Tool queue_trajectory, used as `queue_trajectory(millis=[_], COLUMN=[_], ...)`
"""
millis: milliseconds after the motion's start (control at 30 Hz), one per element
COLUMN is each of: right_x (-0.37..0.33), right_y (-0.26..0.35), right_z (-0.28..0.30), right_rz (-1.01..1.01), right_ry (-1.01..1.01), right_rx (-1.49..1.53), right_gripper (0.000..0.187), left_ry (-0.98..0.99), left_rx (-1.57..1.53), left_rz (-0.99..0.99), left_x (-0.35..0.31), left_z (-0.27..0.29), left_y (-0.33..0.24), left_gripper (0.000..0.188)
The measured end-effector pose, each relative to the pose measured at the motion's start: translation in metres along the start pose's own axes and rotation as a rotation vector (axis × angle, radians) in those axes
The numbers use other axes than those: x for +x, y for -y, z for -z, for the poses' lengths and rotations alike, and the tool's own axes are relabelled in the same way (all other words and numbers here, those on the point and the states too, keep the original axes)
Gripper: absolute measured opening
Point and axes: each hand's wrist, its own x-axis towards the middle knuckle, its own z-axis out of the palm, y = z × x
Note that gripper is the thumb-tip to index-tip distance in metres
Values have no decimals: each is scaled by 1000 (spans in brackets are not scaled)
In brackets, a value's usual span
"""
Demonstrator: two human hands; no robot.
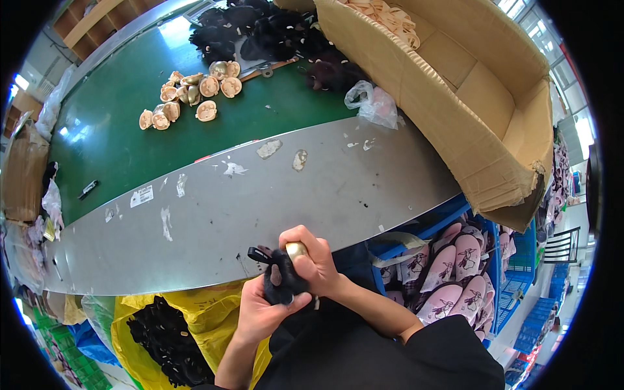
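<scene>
Near the lower middle, in front of the grey table edge, my left hand [263, 312] is closed around a small black plush piece [284, 276] with a black strap loop and a greyish ear-like flap. My right hand [314, 263] grips a shiny gold rounded shell [296, 250] and presses it against the plush piece's upper right side. Fingers cover part of both, so how the two join is hidden. Several similar shells [207, 111], gold outside and beige inside, lie in a loose group on the green belt [136, 149].
Black plush pieces [260, 32] are heaped at the back. A large cardboard box [448, 97] with beige parts stands at the right by a clear plastic bag [372, 104]. Below are a yellow bag [214, 312] of black pieces and a blue crate [492, 279] of pink slippers [448, 273].
</scene>
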Motion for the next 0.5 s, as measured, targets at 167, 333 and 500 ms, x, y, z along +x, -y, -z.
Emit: queue_trajectory(millis=[167,333,500], right_x=[-1,-4,4], right_y=[11,17,13], right_z=[14,26,21], right_rz=[164,191,353], right_ry=[13,37,-43], right_rx=[-73,-212,-278], right_gripper=[44,47,45], left_ry=[-251,-265,-271], left_rx=[-73,-42,-57], left_rz=[-80,-152,-173], left_x=[5,10,8], left_z=[-15,-11,-10], left_y=[-12,0,4], left_gripper=[22,19,17])
